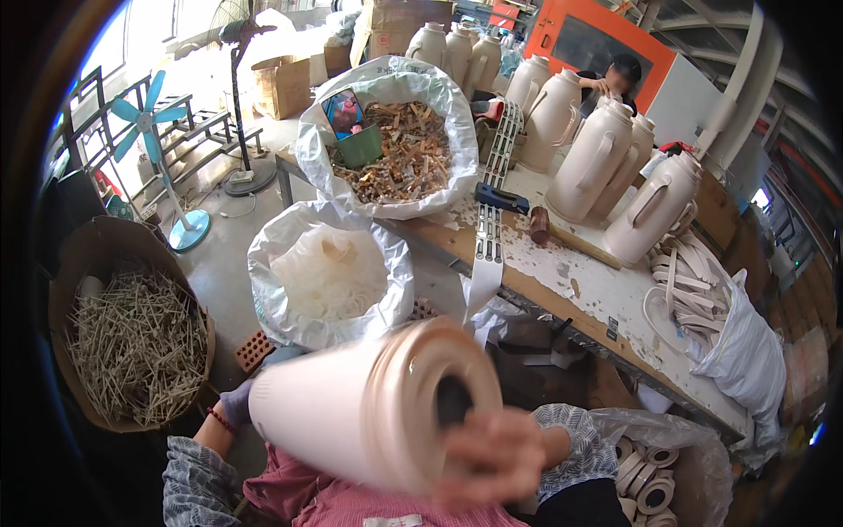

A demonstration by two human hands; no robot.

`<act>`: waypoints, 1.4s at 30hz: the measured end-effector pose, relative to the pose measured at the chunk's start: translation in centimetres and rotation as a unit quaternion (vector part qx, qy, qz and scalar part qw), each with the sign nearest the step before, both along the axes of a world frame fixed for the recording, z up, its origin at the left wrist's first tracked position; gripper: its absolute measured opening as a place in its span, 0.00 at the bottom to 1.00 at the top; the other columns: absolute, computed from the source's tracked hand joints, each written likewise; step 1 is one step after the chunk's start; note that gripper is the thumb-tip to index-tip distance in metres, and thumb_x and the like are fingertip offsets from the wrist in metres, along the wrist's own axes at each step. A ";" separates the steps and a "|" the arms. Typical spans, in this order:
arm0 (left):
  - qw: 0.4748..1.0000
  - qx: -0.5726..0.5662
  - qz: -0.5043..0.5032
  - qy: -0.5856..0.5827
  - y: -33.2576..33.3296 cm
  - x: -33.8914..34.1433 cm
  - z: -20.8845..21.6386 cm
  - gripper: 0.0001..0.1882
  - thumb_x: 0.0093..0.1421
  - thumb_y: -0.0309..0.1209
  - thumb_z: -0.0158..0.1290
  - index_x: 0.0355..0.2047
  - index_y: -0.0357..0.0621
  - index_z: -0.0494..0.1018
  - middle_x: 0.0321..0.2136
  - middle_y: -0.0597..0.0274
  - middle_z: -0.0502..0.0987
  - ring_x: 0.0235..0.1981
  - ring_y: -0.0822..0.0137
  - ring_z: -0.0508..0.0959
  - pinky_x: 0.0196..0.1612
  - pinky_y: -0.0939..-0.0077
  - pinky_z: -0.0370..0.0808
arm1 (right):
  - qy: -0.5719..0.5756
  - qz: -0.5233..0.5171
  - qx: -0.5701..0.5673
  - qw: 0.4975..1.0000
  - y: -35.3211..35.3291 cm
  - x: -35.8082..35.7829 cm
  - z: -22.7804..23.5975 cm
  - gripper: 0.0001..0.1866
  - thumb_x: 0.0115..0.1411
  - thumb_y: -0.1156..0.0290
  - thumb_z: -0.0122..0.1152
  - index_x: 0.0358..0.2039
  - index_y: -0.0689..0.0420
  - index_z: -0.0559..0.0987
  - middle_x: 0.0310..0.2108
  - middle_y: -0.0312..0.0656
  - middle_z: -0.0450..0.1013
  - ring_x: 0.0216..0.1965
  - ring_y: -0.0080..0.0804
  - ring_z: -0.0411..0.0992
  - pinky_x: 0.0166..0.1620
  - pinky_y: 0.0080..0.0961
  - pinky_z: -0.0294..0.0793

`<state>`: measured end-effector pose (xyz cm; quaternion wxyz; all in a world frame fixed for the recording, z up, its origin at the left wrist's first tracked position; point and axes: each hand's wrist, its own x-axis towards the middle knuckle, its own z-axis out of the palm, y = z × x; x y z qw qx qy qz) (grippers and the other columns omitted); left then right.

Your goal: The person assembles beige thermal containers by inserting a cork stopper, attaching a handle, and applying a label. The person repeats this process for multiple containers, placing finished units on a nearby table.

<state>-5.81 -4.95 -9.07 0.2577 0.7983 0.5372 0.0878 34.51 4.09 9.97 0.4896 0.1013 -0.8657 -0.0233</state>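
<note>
Pale pink vacuum-flask body (320, 404): tipped on its side in front of the torso, above the lap, ringed end turned right and toward the camera, dark round opening (453, 400) in it.

Left hand (235, 402), in a greyish glove-like covering: against the flask's left end, apparently supporting it. Fingers mostly behind the wall; cannot tell how tightly closed. Right hand (492, 461): blurred, in front of the opening's lower part. Fingers seemingly half-curled; cannot tell about contact with the rim, or about any small part in hand.

Handling, by judgement: probably stiff moulded plastic, light for its bulk if hollow. Smooth and round, so likely slippery and prone to roll. Best taken with one palm under the barrel, the other at the ringed end. Treat as fragile in case of a glass liner.

Hidden: underside, left end, any handle. Interior too dark to read. For comparison, similar handled flasks (590, 167) upright on the counter (562, 281).
</note>
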 end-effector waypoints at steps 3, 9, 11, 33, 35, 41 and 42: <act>0.999 0.006 0.029 -0.043 -0.1 -0.1 0.4 0.24 0.64 0.41 0.46 0.54 0.38 0.68 0.52 0.51 0.71 0.55 0.56 0.69 0.57 0.60 0.66 | -0.008 0.071 0.019 0.997 -0.7 -0.9 0.5 0.15 0.50 0.71 0.66 0.39 0.42 0.84 0.36 0.41 0.79 0.25 0.26 0.73 0.33 0.23 0.79; 0.867 0.362 0.320 -0.122 -2.0 0.5 9.8 0.23 0.63 0.39 0.46 0.52 0.36 0.67 0.51 0.50 0.69 0.53 0.56 0.69 0.57 0.65 0.67 | 0.143 -0.093 -0.655 0.736 7.0 -4.3 -7.3 0.10 0.61 0.66 0.57 0.36 0.60 0.72 0.31 0.45 0.73 0.32 0.29 0.73 0.36 0.23 0.73; 0.856 0.474 0.207 0.022 -2.3 3.1 18.0 0.18 0.61 0.29 0.43 0.50 0.35 0.67 0.49 0.43 0.68 0.46 0.51 0.73 0.51 0.65 0.70 | 0.047 0.144 -0.909 0.390 9.8 -5.0 -18.9 0.15 0.63 0.58 0.55 0.40 0.57 0.76 0.35 0.41 0.76 0.34 0.29 0.74 0.37 0.28 0.75; 0.932 0.350 0.088 0.016 1.4 14.8 23.5 0.11 0.44 0.27 0.62 0.30 0.44 0.76 0.24 0.62 0.70 0.24 0.66 0.71 0.25 0.71 0.67 | -0.075 -0.667 -0.137 0.729 26.6 38.7 -11.9 0.10 0.61 0.72 0.53 0.43 0.56 0.76 0.37 0.44 0.74 0.42 0.41 0.72 0.47 0.35 0.70; 0.978 0.196 -0.048 0.058 -1.8 17.5 25.3 0.12 0.51 0.40 0.63 0.30 0.49 0.76 0.18 0.70 0.67 0.16 0.73 0.69 0.16 0.75 0.64 | 0.055 -0.451 -0.312 0.834 23.0 23.6 -8.9 0.07 0.65 0.75 0.49 0.41 0.60 0.74 0.33 0.41 0.72 0.36 0.33 0.72 0.43 0.31 0.72; 0.893 0.442 -0.029 0.077 4.3 20.3 23.1 0.24 0.44 0.41 0.65 0.45 0.60 0.77 0.41 0.63 0.74 0.41 0.56 0.76 0.36 0.61 0.75 | 0.182 0.372 -0.612 0.674 9.5 2.0 -2.5 0.13 0.70 0.71 0.43 0.52 0.60 0.68 0.32 0.42 0.70 0.31 0.29 0.69 0.38 0.29 0.72; 0.878 0.459 -0.003 0.133 6.2 21.2 23.0 0.25 0.46 0.45 0.65 0.46 0.53 0.78 0.50 0.53 0.72 0.51 0.52 0.72 0.47 0.56 0.72 | 0.207 0.441 -0.631 0.604 8.1 -0.2 -2.2 0.16 0.70 0.69 0.43 0.54 0.61 0.66 0.34 0.44 0.70 0.32 0.31 0.70 0.40 0.30 0.72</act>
